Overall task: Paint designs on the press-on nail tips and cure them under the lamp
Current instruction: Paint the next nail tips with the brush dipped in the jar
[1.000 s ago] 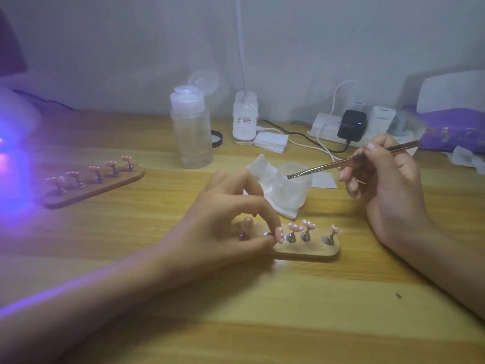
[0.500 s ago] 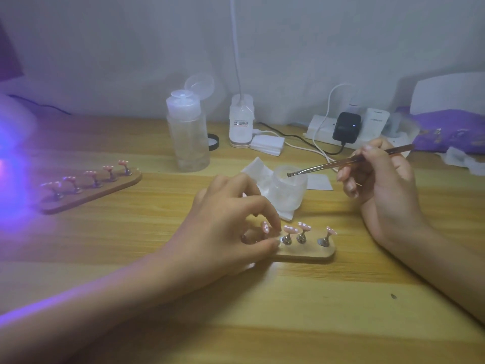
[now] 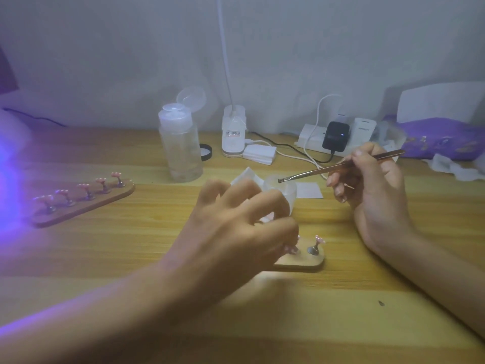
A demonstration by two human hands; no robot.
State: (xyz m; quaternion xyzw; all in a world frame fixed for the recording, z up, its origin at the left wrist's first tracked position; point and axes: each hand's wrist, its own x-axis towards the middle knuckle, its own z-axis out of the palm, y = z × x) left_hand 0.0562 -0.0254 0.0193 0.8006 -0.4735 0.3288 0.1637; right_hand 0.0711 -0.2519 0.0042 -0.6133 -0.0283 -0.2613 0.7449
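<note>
A small wooden holder (image 3: 304, 262) lies at the table's centre, mostly covered by my left hand (image 3: 236, 227). Its curled fingertips pinch a pink nail tip on its stand (image 3: 291, 248), though motion blur softens this. One more pink tip (image 3: 319, 239) stands free at the holder's right end. My right hand (image 3: 375, 190) hovers behind and to the right, gripping a thin rose-gold brush (image 3: 336, 168) whose tip points left. A second wooden holder (image 3: 86, 206) with several pink tips lies at the left. The curing lamp (image 3: 6, 164) shows only as purple glow at the left edge.
Behind the hands sit crumpled white tissue (image 3: 278, 190), a clear pump bottle (image 3: 181, 151) with its lid open, a white lamp base (image 3: 233, 132), a stack of pads (image 3: 259, 155) and a power strip (image 3: 338, 137) with cables. A purple bag (image 3: 443, 137) lies at the far right.
My left hand has slid right along the centre holder and now covers all but the rightmost tip. The right hand and brush have stayed nearly still.
</note>
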